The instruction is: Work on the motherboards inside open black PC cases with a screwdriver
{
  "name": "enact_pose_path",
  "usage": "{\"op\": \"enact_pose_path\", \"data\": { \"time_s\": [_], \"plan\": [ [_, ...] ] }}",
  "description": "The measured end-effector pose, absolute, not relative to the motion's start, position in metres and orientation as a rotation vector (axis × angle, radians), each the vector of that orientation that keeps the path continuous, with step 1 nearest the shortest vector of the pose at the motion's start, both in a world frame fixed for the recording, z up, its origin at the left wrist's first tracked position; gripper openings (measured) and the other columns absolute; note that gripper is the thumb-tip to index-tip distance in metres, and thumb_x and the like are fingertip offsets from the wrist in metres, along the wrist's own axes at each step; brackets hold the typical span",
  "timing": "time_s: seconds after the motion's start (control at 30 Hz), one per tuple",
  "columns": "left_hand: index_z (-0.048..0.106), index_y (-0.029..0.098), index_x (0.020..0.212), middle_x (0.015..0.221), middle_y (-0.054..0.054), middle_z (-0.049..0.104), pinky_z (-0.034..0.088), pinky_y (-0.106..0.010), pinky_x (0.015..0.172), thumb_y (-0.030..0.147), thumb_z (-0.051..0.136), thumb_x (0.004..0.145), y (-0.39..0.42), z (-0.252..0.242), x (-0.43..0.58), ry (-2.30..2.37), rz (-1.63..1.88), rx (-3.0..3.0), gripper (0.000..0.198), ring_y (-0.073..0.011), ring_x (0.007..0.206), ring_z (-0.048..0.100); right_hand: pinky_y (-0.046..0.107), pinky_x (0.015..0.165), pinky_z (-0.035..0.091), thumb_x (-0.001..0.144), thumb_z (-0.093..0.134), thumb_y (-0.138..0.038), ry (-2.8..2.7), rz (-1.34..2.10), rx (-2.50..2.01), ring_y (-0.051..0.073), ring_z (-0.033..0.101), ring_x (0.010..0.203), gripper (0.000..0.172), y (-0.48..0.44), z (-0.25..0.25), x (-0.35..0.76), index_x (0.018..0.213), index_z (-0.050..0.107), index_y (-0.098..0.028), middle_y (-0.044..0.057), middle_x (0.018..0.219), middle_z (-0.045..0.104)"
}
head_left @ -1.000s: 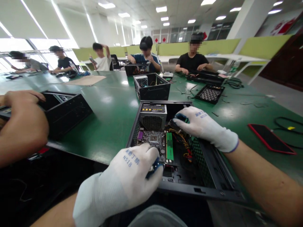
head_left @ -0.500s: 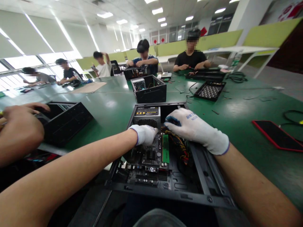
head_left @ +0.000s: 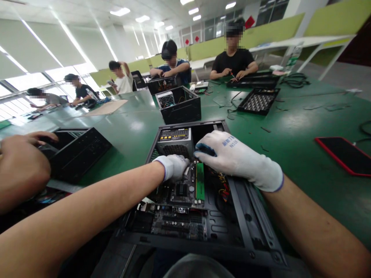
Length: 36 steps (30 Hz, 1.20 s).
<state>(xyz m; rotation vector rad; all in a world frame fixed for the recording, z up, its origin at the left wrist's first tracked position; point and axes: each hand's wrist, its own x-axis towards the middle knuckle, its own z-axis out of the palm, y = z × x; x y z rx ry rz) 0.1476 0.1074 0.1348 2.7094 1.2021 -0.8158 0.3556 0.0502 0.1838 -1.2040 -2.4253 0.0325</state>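
Observation:
An open black computer case (head_left: pixel 255 216) lies flat in front of me on the green table (head_left: pixel 295 127). Inside it are a motherboard (head_left: pixel 179 200), a green memory stick (head_left: pixel 199 186) and a grey power supply (head_left: pixel 174 141). My left hand (head_left: pixel 173 166), in a white glove, is curled with its fingers closed on the motherboard just below the power supply; what they grip is hidden. My right hand (head_left: pixel 236 158), also gloved, rests palm down over the cables beside the power supply, fingers bent together.
A red-edged phone (head_left: pixel 344 154) lies on the table at the right. A second open case (head_left: pixel 179 102) and a black tray (head_left: pixel 259 101) stand further back. A co-worker's hand (head_left: pixel 21 166) rests by another black case (head_left: pixel 81 148) at the left. Several people sit around the far side.
My left hand went from the case's near edge up to the motherboard beside the power supply and now stays there. The view has tipped down a little; my right hand has barely moved.

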Motion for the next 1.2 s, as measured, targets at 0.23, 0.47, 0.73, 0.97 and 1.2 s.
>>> {"op": "enact_pose_path", "data": {
  "time_s": [0.23,0.47,0.73,0.97,1.2],
  "plan": [
    [0.07,0.014,0.129,0.135,-0.02,0.07,0.057,-0.043,0.104,0.029,0.069,0.089,0.104,0.146,0.154,1.261,-0.849,2.713,0.043,-0.0343,0.122,0.069,0.035,0.093,0.044,0.103,0.058,-0.045,-2.433,0.048,-1.204,0.026,0.065,0.103,0.035,0.049,0.184,0.357,0.111,0.073,-0.014,0.012,0.11,0.074],
    [0.075,0.013,0.121,0.128,-0.02,0.074,0.059,-0.044,0.1,0.026,0.071,0.087,0.098,0.156,0.162,1.333,-0.926,2.678,0.036,-0.036,0.118,0.071,0.037,0.093,0.045,0.102,0.058,-0.044,-2.437,0.05,-1.179,0.027,0.066,0.103,0.035,0.049,0.184,0.357,0.112,0.073,-0.014,0.013,0.11,0.075],
    [0.074,0.014,0.124,0.133,-0.019,0.072,0.056,-0.041,0.104,0.029,0.076,0.084,0.099,0.155,0.161,1.304,-0.922,2.679,0.043,-0.0345,0.12,0.071,0.039,0.095,0.045,0.102,0.057,-0.046,-2.443,0.046,-1.177,0.028,0.065,0.104,0.037,0.05,0.184,0.357,0.113,0.073,-0.014,0.014,0.11,0.074],
    [0.075,0.013,0.123,0.128,-0.017,0.075,0.056,-0.036,0.103,0.026,0.075,0.085,0.102,0.154,0.161,1.306,-0.965,2.658,0.04,-0.0317,0.121,0.07,0.04,0.093,0.045,0.102,0.057,-0.045,-2.439,0.049,-1.173,0.028,0.065,0.102,0.037,0.05,0.183,0.357,0.112,0.073,-0.014,0.014,0.108,0.074],
    [0.076,0.014,0.12,0.13,-0.017,0.074,0.056,-0.038,0.104,0.022,0.075,0.083,0.103,0.151,0.159,1.282,-0.972,2.675,0.037,-0.0319,0.119,0.071,0.039,0.094,0.045,0.103,0.057,-0.045,-2.446,0.029,-1.177,0.029,0.066,0.104,0.038,0.05,0.183,0.357,0.114,0.073,-0.013,0.014,0.11,0.074]
  ]
}}
